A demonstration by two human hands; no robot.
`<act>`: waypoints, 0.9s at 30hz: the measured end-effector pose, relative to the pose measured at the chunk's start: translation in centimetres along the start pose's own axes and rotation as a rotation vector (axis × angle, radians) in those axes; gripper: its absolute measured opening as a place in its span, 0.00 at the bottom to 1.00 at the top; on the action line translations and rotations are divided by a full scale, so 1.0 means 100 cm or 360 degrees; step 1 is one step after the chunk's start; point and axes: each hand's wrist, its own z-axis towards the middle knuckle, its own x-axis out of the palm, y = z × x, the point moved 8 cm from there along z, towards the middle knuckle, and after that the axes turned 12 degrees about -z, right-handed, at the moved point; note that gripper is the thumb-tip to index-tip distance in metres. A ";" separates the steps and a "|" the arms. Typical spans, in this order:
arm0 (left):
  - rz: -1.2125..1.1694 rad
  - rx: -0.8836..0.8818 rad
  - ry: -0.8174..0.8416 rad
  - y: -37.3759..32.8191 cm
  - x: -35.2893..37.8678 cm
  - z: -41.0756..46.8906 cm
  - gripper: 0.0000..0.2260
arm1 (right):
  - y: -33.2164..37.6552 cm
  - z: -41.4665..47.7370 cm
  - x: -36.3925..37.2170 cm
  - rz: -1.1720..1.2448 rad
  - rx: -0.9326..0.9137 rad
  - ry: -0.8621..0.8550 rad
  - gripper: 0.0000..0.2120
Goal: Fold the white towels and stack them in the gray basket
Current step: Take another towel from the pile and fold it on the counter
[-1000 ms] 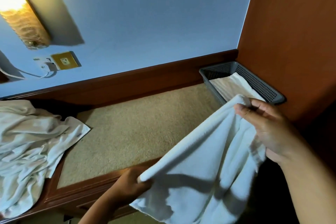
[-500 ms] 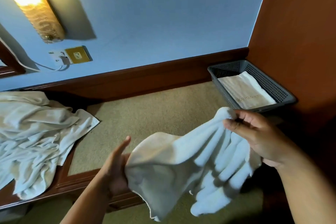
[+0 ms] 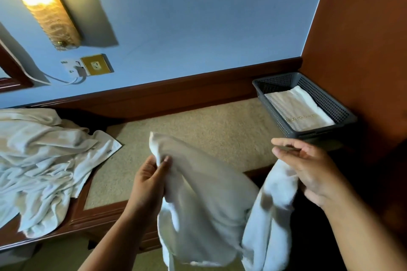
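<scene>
Right now the person is holding a white towel (image 3: 209, 182) in the air at lower centre of the frame, stretched between both hands above the front edge of a beige padded ledge (image 3: 209, 123). The left hand (image 3: 149, 182) is pinching one corner between thumb and fingertips, lifting it into a peak, probably to find an edge to start the fold from. The right hand (image 3: 312, 171), at lower right, is keeping its upper fingers (image 3: 286, 145) straight and loosely spread. The other end of the cloth is hanging from under its palm, and whether the lower fingers are clamping it is hidden. The middle is sagging and bunching, so the fold is not yet looking square.

At right of centre, the gray basket (image 3: 319, 134) is sitting in the corner against the wood panel, well within reach, and one folded towel (image 3: 304, 110) is lying flat inside it. At left of the frame, a heap of unfolded towels (image 3: 44, 160) is waiting, spilling over the ledge's wooden edge, so much of the job is seemingly remaining.
</scene>
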 end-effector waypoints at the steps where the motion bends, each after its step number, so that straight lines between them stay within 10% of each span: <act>1: 0.0033 -0.0010 0.0021 0.001 0.008 -0.002 0.11 | -0.002 -0.002 0.004 0.0026 -0.0014 0.0022 0.24; 4: 0.0090 -0.0017 0.0054 0.004 0.027 -0.006 0.13 | -0.001 -0.012 0.020 0.0126 0.0022 0.0123 0.12; 8: 0.0057 0.0036 0.0115 -0.001 0.042 -0.012 0.13 | 0.001 -0.025 0.048 0.0359 0.0121 0.0340 0.28; 11: 0.0060 0.0150 0.0174 -0.010 0.052 -0.019 0.09 | 0.011 -0.034 0.066 0.0616 0.0172 0.0396 0.08; 16: -0.0008 0.0195 0.0193 -0.020 0.061 -0.032 0.10 | 0.026 -0.042 0.091 0.0798 0.0143 0.0418 0.05; 27: -0.0247 0.0092 0.0132 -0.029 0.057 -0.044 0.13 | 0.051 -0.043 0.121 0.0069 -0.0375 0.0483 0.19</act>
